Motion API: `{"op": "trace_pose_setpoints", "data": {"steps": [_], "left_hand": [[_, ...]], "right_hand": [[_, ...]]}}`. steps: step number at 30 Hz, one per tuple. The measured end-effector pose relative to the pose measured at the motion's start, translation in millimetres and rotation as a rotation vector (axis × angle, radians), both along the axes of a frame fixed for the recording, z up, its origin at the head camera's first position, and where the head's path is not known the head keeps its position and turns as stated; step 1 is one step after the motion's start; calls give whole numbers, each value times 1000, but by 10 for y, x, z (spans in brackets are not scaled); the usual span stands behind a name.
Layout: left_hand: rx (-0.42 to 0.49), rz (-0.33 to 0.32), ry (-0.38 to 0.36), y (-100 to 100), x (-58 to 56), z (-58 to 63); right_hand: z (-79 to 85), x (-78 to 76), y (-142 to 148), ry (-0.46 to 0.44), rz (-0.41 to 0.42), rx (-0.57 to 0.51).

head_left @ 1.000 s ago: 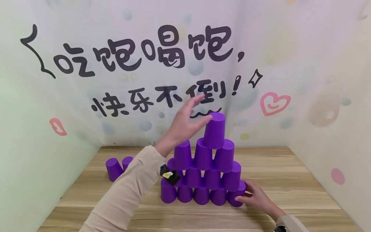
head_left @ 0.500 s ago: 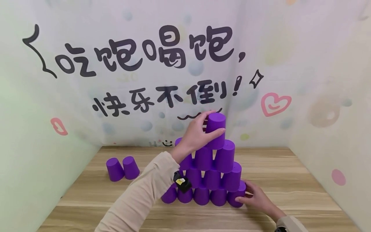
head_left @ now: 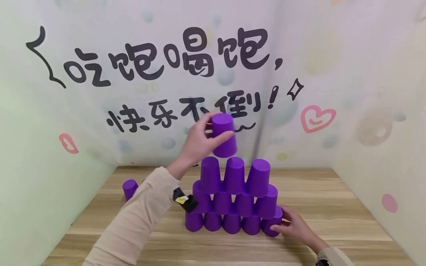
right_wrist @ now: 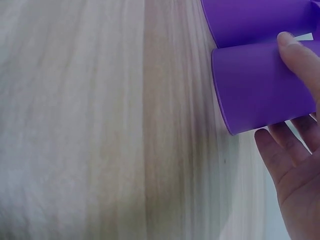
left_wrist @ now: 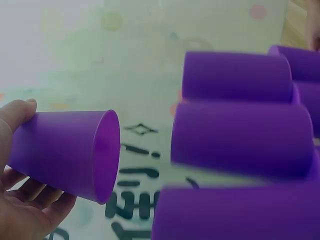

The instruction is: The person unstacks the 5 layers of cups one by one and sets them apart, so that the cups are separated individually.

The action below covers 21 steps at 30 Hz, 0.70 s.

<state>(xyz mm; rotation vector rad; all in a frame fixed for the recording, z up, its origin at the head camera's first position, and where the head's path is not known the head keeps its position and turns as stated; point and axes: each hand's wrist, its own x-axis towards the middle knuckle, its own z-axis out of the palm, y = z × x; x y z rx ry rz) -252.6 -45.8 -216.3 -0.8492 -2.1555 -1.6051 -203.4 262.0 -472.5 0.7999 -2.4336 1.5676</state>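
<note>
My left hand [head_left: 198,142] grips an upside-down purple cup [head_left: 223,138] in the air, over the left half of a cup pyramid. In the left wrist view this cup [left_wrist: 55,150] shows its open rim, apart from the stacked cups [left_wrist: 240,137]; the thumb lies on one side, the fingers on the other. Three purple cups [head_left: 234,177] form the pyramid's top row, above two longer rows. Down at the base, my right hand [head_left: 297,228] holds the rightmost bottom cup [head_left: 269,224]. The right wrist view shows thumb and fingers on either side of this cup [right_wrist: 257,87].
Left of the pyramid, behind the left forearm, a separate purple cup [head_left: 129,188] stands on the wooden table [head_left: 316,199]; a second beside it is mostly hidden. A printed cloth backdrop [head_left: 359,92] rises behind the table.
My left hand came to the pyramid's single top cup, took hold of it and lifted it up and to the left, off the row below. My right hand has stayed at the base cup.
</note>
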Motion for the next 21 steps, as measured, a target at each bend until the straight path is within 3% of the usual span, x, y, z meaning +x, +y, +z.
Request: {"op": "trace_pose_setpoints", "data": {"steps": [5, 11, 15, 21], "left_hand": [[-38, 121, -32, -426, -36, -58], [-68, 221, -81, -842, -98, -299], [-77, 268, -139, -1065, -148, -563], [-92, 339, -221, -1344, -307, -1097]], "right_hand": [[8, -4, 0, -2, 6, 13], [13, 8, -2, -8, 10, 5], [11, 6, -8, -10, 9, 3], [0, 2, -7, -15, -2, 8]]}}
